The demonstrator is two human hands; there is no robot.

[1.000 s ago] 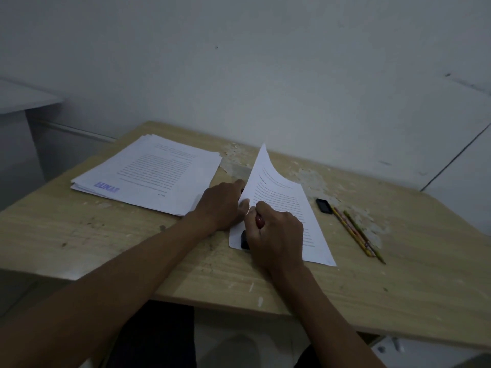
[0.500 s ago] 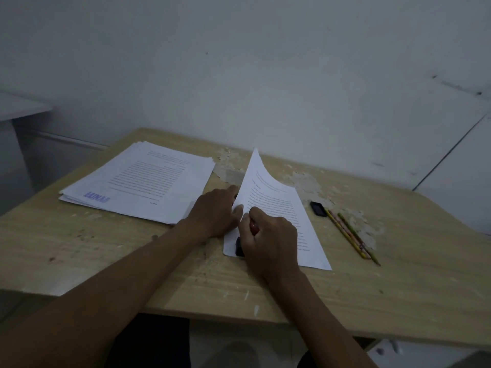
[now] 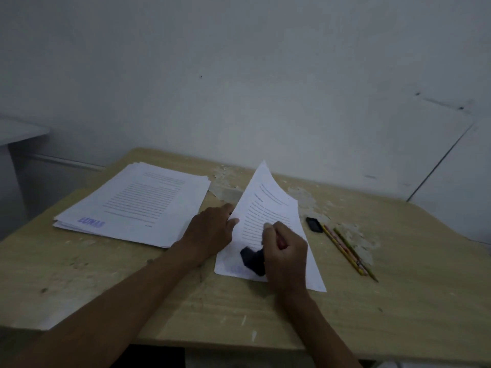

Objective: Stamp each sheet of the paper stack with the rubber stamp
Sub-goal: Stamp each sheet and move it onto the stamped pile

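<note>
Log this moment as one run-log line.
left hand: lifting sheet edge | right hand: grip on stamp, at sheet's near-left corner | stamped pile: left | table

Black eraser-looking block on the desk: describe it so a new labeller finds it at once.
Start from the curled sheet under the hands in the middle of the wooden desk. Just off its right edge lies a small black block, flat on the wood. It touches the far tips of the two pencils, and is short, dark and rectangular, unlike them.
</note>
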